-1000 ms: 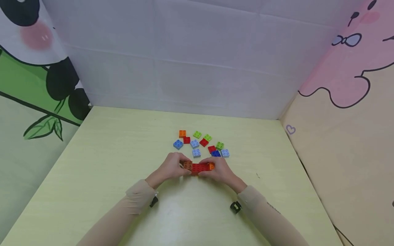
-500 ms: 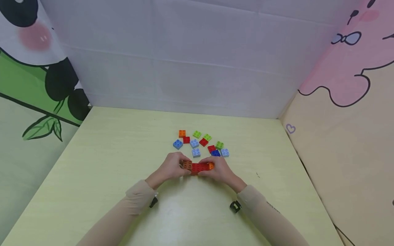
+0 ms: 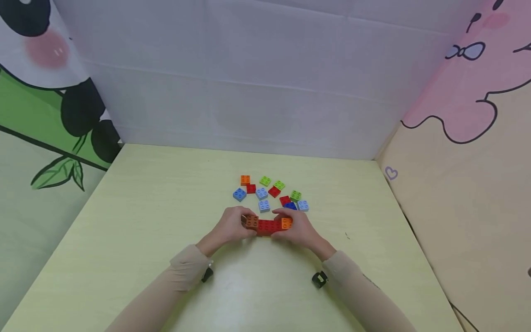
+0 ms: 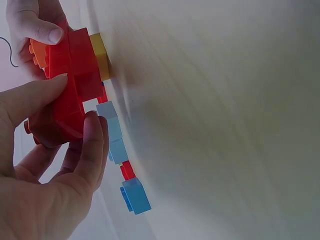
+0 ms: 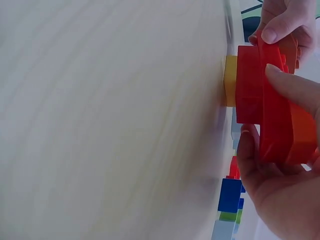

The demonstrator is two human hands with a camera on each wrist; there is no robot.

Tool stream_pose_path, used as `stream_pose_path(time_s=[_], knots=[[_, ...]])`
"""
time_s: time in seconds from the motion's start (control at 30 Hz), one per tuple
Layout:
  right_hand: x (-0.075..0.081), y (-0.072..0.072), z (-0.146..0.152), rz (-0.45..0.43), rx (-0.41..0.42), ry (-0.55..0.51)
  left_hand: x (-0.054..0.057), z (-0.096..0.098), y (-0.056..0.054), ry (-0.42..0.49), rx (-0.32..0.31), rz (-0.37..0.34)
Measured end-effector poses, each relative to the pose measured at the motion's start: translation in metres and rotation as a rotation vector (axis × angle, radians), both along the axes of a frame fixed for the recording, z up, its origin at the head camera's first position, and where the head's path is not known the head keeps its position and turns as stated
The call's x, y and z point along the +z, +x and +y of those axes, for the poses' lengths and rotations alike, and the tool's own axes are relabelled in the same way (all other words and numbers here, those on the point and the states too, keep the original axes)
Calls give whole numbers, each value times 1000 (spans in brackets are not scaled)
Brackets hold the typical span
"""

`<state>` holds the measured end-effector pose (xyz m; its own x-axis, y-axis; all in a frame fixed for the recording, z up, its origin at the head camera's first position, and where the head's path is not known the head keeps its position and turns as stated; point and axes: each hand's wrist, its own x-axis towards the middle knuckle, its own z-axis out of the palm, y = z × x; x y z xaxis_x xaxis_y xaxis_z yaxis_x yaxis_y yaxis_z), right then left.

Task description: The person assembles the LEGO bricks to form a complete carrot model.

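Observation:
Both hands hold one assembly of toy building bricks between them. Its long red brick (image 3: 269,226) spans the middle, with an orange brick (image 3: 286,223) on the right end and a brownish-orange brick (image 3: 251,222) on the left end. Below the long piece, the right wrist view shows another red brick (image 5: 248,85) and a yellow brick (image 5: 230,81) under that, close to the tabletop. My left hand (image 3: 233,224) grips the left end, thumb on the near side. Gripping the right end is my right hand (image 3: 297,228), its thumb against the long brick's near face.
Behind the hands lie several loose bricks: an orange brick (image 3: 245,180), a blue brick (image 3: 239,194), light blue ones such as this brick (image 3: 264,206), red ones, a dark blue brick (image 3: 290,206) and green ones like this brick (image 3: 296,196). A pale wall (image 3: 232,106) borders the table (image 3: 166,198).
My right hand has shifted slightly to the right along the assembly, so more of the orange end brick shows. The left hand stays nearly in place, and the loose bricks have not moved.

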<state>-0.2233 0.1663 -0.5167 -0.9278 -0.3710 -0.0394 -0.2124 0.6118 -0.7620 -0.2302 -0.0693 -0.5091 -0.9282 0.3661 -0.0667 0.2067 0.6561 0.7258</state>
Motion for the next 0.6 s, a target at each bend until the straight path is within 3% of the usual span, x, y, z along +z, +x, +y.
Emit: stream_pose_path(time_s=[0.6], knots=[[-1, 3, 7, -58, -40, -29, -3, 2, 0, 29, -12, -51]])
